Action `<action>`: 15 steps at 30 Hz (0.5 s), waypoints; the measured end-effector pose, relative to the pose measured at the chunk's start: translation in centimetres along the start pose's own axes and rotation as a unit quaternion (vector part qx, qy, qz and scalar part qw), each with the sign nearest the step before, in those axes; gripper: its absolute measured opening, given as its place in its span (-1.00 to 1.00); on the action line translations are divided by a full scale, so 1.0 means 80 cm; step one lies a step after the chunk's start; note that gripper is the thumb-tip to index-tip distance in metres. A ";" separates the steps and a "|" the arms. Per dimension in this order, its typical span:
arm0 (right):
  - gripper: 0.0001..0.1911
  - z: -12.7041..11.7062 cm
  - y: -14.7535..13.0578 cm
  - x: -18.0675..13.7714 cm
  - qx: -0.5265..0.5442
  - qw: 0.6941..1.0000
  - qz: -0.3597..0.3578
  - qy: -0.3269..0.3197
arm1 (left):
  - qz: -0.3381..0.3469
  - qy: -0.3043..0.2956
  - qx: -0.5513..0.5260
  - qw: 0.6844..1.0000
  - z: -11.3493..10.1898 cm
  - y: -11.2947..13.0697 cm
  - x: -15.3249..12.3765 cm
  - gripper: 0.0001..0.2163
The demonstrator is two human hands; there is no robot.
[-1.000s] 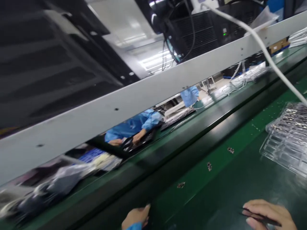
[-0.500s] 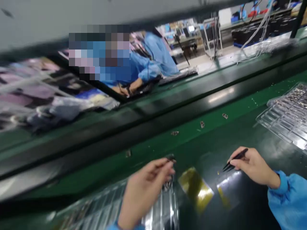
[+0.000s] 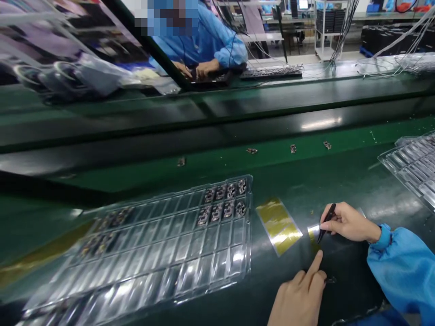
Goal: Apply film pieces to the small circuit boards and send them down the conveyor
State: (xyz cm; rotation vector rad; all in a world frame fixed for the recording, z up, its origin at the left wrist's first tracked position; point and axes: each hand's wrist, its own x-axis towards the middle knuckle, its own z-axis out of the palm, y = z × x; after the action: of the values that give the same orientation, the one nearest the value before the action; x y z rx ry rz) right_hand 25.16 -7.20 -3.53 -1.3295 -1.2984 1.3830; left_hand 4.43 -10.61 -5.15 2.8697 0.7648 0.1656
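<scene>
My right hand [image 3: 346,222] holds black tweezers [image 3: 327,222], tips down at a small yellow film sheet [image 3: 313,233] on the dark green table. My left hand [image 3: 301,292] lies just below, its index finger stretched to that sheet's lower end and the other fingers curled. A small dark, shiny thing [image 3: 330,280] shows beside the curled fingers; what it is I cannot make out. Left of the tweezers lies a larger sheet of yellow film pieces [image 3: 279,226]. The clear plastic tray [image 3: 163,249] farther left has several small electronic parts [image 3: 222,203] in its compartments.
Several loose small parts [image 3: 252,151] lie along the green strip behind the table. Another clear tray [image 3: 413,165] sits at the right. A dark rail [image 3: 210,122] crosses behind, and beyond it a person in blue [image 3: 207,43] works with both hands.
My left hand has moved from above the tray, right and down to the small film sheet. The tweezers have turned steeper and reached that sheet. The view has tilted downward.
</scene>
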 end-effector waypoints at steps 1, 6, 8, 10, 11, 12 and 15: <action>-0.93 0.000 0.000 0.000 -0.005 1.000 -0.001 -0.003 | -0.002 -0.001 -0.004 1.000 0.000 0.000 0.002 -0.87; -0.92 0.001 -0.001 0.002 0.021 1.000 0.015 -0.009 | -0.021 -0.005 -0.039 0.999 -0.001 0.001 0.007 -0.85; -0.92 0.001 0.000 0.003 0.041 0.999 0.026 -0.006 | -0.028 0.001 -0.057 0.998 -0.002 0.001 0.008 -0.85; -0.92 0.002 0.001 0.003 0.057 0.998 0.032 -0.003 | -0.033 0.009 -0.075 0.997 -0.004 0.000 0.008 -0.84; -0.91 0.002 0.002 0.003 0.063 0.997 0.034 -0.002 | -0.035 0.011 -0.081 0.996 -0.004 -0.001 0.008 -0.84; -0.91 0.002 0.002 0.003 0.068 0.997 0.035 -0.001 | -0.037 0.010 -0.086 0.996 -0.004 -0.001 0.008 -0.83; -0.90 0.003 0.003 0.002 0.078 0.996 0.038 0.006 | -0.041 0.003 -0.097 0.994 -0.004 -0.002 0.009 -0.82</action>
State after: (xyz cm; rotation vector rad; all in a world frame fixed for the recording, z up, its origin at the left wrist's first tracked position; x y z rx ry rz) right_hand 24.92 -7.12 -3.80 -1.2894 -1.1182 1.4936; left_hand 4.93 -10.07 -4.82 2.6526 0.8172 0.2251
